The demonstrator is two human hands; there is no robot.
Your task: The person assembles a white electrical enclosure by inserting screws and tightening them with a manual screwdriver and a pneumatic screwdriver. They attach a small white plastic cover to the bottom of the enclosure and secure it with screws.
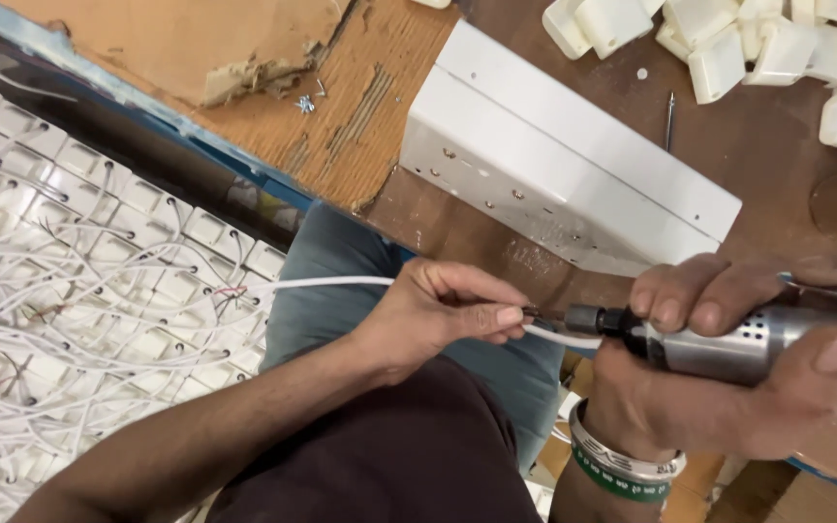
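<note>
My left hand [443, 312] pinches a thin white wire [322, 284] between thumb and fingers, with the wire end at the tip of a silver power tool. My right hand [728, 373] is wrapped around that silver tool [748, 349], whose dark tip [583, 320] points left and touches the wire near my left fingertips. Wristbands [622, 463] sit on my right wrist. Both hands hover over my lap just in front of the wooden table edge.
A white metal channel piece [573, 160] with small holes lies on the wooden table [767, 155]. Several white plastic parts [767, 44] are piled at the back right. A heap of white parts with tangled wires [79, 281] fills the floor on the left.
</note>
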